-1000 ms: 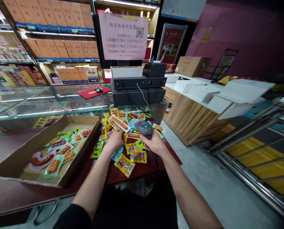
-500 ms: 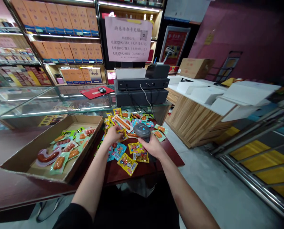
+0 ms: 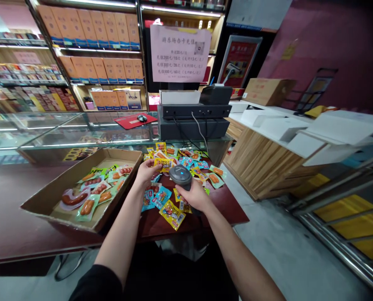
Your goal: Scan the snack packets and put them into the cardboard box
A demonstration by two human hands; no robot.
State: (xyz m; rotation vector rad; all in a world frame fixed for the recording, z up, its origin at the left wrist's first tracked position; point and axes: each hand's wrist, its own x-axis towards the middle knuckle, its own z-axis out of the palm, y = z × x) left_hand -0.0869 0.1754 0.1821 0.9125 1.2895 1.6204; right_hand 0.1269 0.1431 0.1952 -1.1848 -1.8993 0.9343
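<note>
My left hand [image 3: 147, 172] pinches a yellow snack packet [image 3: 163, 164] by its left side, raised over the pile. In my right hand [image 3: 195, 194] is a dark grey barcode scanner [image 3: 180, 174], its head close to the right of that packet. Around both hands lie loose packets: a blue packet [image 3: 163, 197], a yellow packet [image 3: 173, 215] nearest me, and a clear sausage packet [image 3: 216, 180] at the right. To the left stands an open cardboard box [image 3: 45, 211] holding several sausage packs, among them a long curved sausage [image 3: 74, 198].
Behind the pile sit a black cash drawer [image 3: 194, 128] with cables and a sign [image 3: 180, 54]. A glass counter [image 3: 89, 127] carries a mouse on a red mat [image 3: 126, 122]. At the right are a wooden cabinet [image 3: 252, 161] and metal rails [image 3: 330, 246].
My left hand has lifted a yellow packet from the pile and turned its face up. The scanner has moved left towards it. The view has shifted slightly left.
</note>
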